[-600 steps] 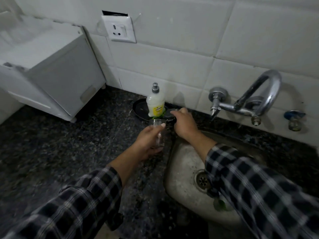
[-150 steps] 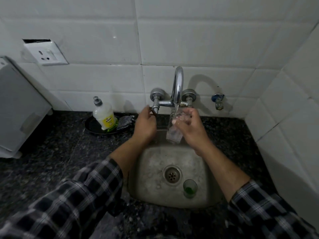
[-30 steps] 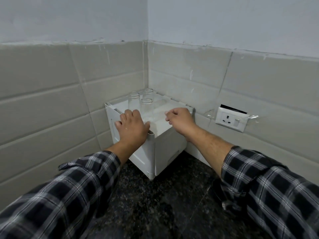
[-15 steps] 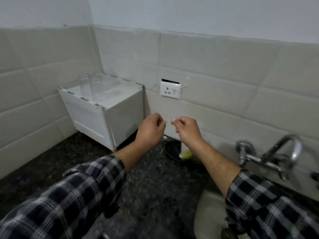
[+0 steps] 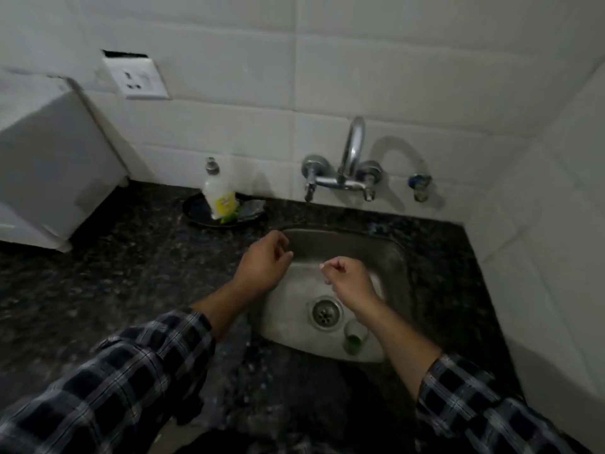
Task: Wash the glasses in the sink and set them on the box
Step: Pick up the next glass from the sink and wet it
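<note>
Hands first: both are empty and hovering over the sink [image 5: 397, 257], fingers loosely curled in, nothing pinched between them. The left hand [image 5: 263, 265] is over the sink's left rim, the right hand [image 5: 348, 278] is over the basin just above the drain [image 5: 325, 313].

One glass [image 5: 353, 335] is left to do, I reckon. It stands upright on the sink floor near the front edge, just right of the drain, partly tucked under the right forearm, with something green in the bottom (residue or a bit of scrubber, can't tell).

So the step in hand looks like picking that glass up for washing. My two cents on doing it well:

- Right hand is closest, so draw it back toward the body and come down from above, fingers around the wall rather than the rim. Wet glass on steel slips easily.
- Tip the green stuff out before soaping.
- The soap bottle [image 5: 218, 194] sits on a dark dish [image 5: 196, 213] on the worktop [image 5: 131, 257] left of the sink, so the left hand can grab it while the right holds the glass.
- Tap [image 5: 352, 149] isn't visibly running; the spout is over the back of the basin, so rinse there and low to keep splash down.
- The box [image 5: 49, 158] is at far left on the worktop, and its top is barely in view, so look before setting down.
</note>
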